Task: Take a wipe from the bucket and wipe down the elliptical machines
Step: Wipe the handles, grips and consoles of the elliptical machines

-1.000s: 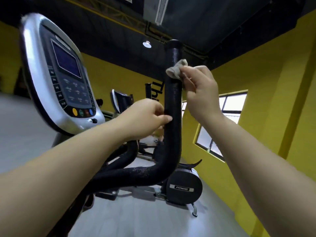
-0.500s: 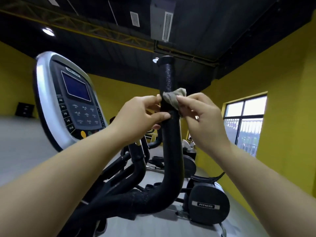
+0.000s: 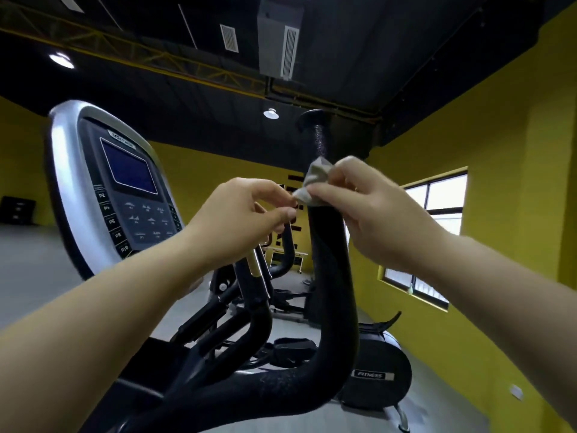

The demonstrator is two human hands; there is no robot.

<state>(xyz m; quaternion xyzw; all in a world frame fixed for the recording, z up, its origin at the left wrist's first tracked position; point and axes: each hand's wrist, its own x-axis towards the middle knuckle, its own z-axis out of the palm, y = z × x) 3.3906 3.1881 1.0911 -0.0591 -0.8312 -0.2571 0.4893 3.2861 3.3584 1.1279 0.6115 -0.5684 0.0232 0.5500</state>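
Observation:
A grey crumpled wipe [image 3: 313, 182] sits against the upright black foam handle [image 3: 327, 245] of the elliptical, a little below its capped top. My right hand [image 3: 374, 210] pinches the wipe from the right side of the handle. My left hand [image 3: 246, 217] is just left of the handle, thumb and forefinger pinching the wipe's lower left corner. The elliptical's silver-rimmed console [image 3: 115, 189] with a blue screen stands at the left. No bucket is in view.
A second elliptical with a black "FITNESS" flywheel cover [image 3: 374, 373] stands behind the handle on the grey floor. Yellow walls close the room; a window [image 3: 434, 232] is at the right. Black inner handlebars [image 3: 259, 307] rise in the middle.
The wipe and my right hand slid down the handle from near its top. My left hand let go of the handle and took the wipe's corner. The view tilted upward.

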